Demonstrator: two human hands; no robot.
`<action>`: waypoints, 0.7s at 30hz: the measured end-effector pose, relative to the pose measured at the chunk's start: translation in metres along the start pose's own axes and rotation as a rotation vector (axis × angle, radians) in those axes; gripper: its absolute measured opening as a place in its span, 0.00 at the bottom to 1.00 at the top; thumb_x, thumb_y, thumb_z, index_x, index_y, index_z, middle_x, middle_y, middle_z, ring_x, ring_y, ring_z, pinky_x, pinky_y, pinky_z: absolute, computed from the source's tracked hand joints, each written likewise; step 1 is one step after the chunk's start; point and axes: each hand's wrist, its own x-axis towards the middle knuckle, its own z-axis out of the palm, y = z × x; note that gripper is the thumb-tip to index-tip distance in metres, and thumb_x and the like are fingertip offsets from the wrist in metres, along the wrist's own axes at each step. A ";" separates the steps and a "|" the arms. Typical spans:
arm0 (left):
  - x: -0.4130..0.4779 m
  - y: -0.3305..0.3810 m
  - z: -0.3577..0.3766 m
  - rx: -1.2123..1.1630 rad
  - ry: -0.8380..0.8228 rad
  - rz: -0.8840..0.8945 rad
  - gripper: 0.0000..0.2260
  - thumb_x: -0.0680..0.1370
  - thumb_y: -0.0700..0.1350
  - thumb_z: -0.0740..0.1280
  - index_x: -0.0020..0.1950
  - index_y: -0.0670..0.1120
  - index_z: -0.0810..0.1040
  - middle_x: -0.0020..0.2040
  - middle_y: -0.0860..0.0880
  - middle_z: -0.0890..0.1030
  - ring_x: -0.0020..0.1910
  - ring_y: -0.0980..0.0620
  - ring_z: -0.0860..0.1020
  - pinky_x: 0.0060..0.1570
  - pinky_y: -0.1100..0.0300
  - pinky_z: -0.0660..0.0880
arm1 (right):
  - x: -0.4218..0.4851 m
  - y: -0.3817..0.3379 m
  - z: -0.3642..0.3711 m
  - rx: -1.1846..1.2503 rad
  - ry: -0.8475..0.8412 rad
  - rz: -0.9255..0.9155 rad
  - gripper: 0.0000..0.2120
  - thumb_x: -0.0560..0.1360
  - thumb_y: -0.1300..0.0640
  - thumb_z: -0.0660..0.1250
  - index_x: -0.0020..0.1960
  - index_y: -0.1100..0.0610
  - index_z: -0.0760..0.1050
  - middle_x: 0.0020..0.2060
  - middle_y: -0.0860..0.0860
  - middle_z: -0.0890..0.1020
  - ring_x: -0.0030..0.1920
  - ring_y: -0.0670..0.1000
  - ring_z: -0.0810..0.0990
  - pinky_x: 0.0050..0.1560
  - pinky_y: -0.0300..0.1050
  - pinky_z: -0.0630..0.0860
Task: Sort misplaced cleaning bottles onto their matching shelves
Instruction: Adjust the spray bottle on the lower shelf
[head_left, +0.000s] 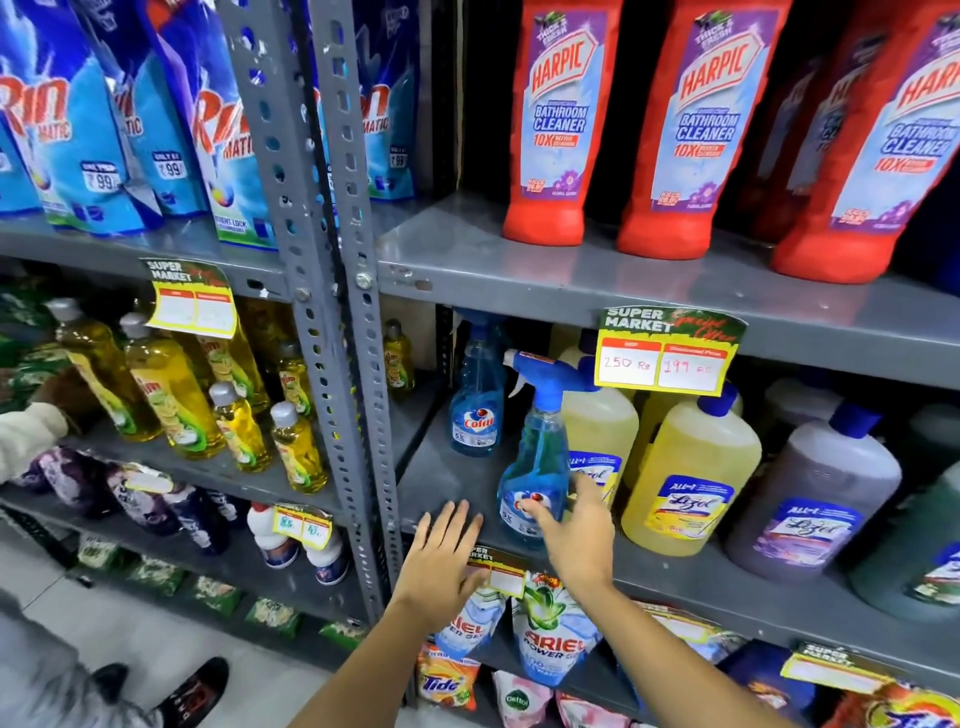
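A blue Colin spray bottle stands at the front of the grey middle shelf, right of the upright post. A second Colin spray bottle stands further back on the same shelf. My right hand is at the front bottle's base, thumb lying across its label and fingers spread along its right side, not closed round it. My left hand hovers flat and open at the shelf's front edge, left of the bottle, holding nothing.
Yellow Lizol bottles and a purple one crowd the shelf right of the sprays. Red Harpic bottles stand above, Ariel pouches below. Yellow dish-liquid bottles fill the left bay. Another person's sleeve and shoe are at left.
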 end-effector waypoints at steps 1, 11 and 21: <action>0.000 0.000 0.000 0.000 -0.001 0.000 0.31 0.82 0.63 0.44 0.74 0.44 0.67 0.73 0.43 0.69 0.71 0.43 0.67 0.66 0.46 0.55 | 0.001 -0.005 0.004 0.003 -0.001 0.005 0.22 0.68 0.50 0.77 0.56 0.55 0.73 0.47 0.48 0.81 0.46 0.46 0.79 0.43 0.40 0.76; 0.001 -0.001 0.007 0.028 0.041 0.011 0.31 0.81 0.63 0.45 0.75 0.43 0.65 0.74 0.42 0.67 0.73 0.42 0.64 0.68 0.44 0.54 | 0.023 -0.036 0.047 -0.053 -0.073 -0.017 0.21 0.69 0.52 0.76 0.55 0.57 0.71 0.51 0.54 0.84 0.52 0.55 0.83 0.47 0.46 0.79; -0.003 0.001 0.004 0.045 0.091 0.032 0.30 0.79 0.61 0.51 0.75 0.43 0.65 0.73 0.41 0.68 0.72 0.41 0.64 0.69 0.43 0.56 | 0.061 -0.047 0.057 -0.045 -0.319 0.016 0.26 0.67 0.53 0.78 0.59 0.57 0.70 0.57 0.54 0.82 0.56 0.56 0.82 0.55 0.50 0.79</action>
